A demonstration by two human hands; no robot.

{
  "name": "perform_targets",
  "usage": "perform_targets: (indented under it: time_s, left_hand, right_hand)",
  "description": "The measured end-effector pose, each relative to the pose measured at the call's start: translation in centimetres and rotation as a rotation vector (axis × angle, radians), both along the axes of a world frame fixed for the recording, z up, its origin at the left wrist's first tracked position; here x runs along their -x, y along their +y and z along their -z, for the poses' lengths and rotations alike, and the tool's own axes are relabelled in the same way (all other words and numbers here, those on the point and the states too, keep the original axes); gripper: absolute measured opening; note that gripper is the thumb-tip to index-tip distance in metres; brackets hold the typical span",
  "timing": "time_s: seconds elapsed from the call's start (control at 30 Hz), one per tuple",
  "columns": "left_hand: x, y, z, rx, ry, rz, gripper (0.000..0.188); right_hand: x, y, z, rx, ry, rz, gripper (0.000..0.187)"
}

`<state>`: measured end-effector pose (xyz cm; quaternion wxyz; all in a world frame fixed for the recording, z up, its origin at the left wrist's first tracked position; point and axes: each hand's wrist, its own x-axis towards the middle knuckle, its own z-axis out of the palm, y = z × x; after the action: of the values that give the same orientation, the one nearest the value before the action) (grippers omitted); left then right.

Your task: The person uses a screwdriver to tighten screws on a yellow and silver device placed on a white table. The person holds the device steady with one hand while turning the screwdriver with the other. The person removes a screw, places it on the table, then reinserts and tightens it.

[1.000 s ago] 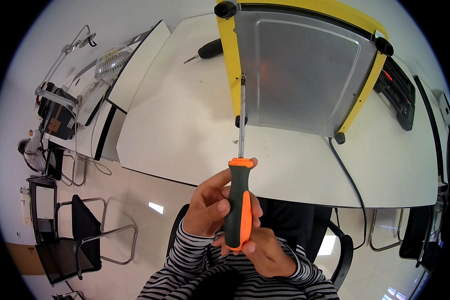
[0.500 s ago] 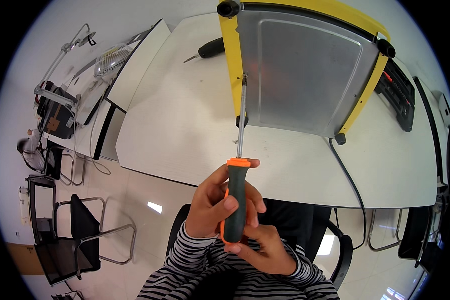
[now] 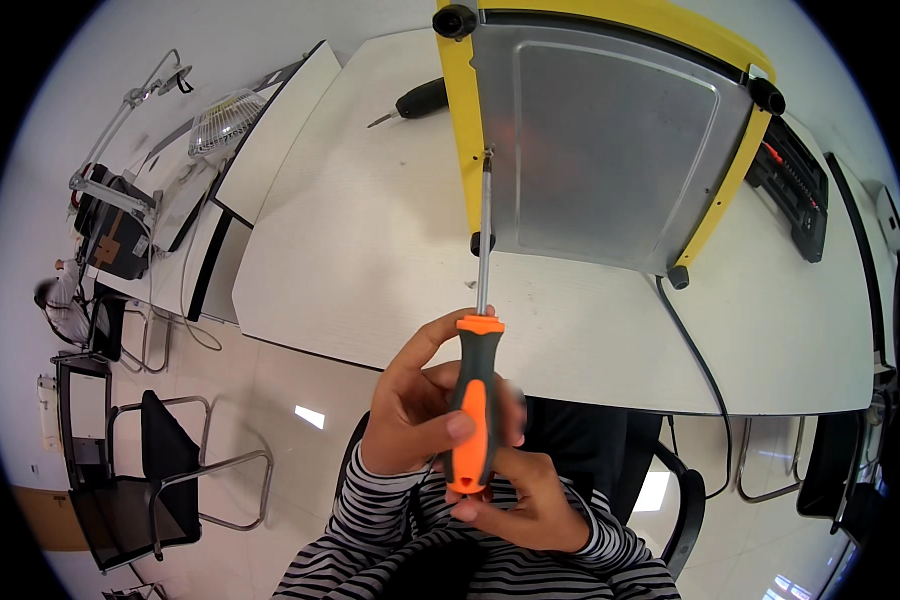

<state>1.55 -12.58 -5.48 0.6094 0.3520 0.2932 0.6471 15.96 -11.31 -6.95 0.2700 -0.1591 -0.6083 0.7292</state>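
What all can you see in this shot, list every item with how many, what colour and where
Screwdriver: one, orange and grey handle, long steel shaft, held in both hands, tip at the appliance's left edge.
Appliance: one, yellow casing with silver metal base plate and black feet, lying on the table, top centre.
Second screwdriver: one, black handle, on the table left of the appliance.
Table: one, white, centre.
Black cable: one, running off the table's front edge.
Desk fan: one, white, upper left.
Chairs: black, metal-framed, lower left.
Left hand: one, wrapped around the handle, striped sleeve.
Right hand: one, at the handle's butt end.
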Motion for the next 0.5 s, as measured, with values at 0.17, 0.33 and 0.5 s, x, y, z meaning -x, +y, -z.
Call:
perform_targets:
  time_s: [0.17, 0.33, 0.5]
  left_hand:
    - [-1.2, 0.4, -0.2, -0.021, 0.223, -0.119, 0.079]
    - [-1.6, -0.2, -0.2, 0.075, -0.049, -0.007, 0.068]
    - [-0.6, -0.6, 0.8, -0.001, -0.081, 0.178, 0.056]
  right_hand:
    - [0.2, -0.7, 1.7, 0.05, 0.052, -0.005, 0.02]
    - [0.4, -0.9, 1.1, 0.05, 0.119, -0.002, 0.017]
    - [0.3, -0.9, 1.4, 0.026, 0.147, -0.064, 0.02]
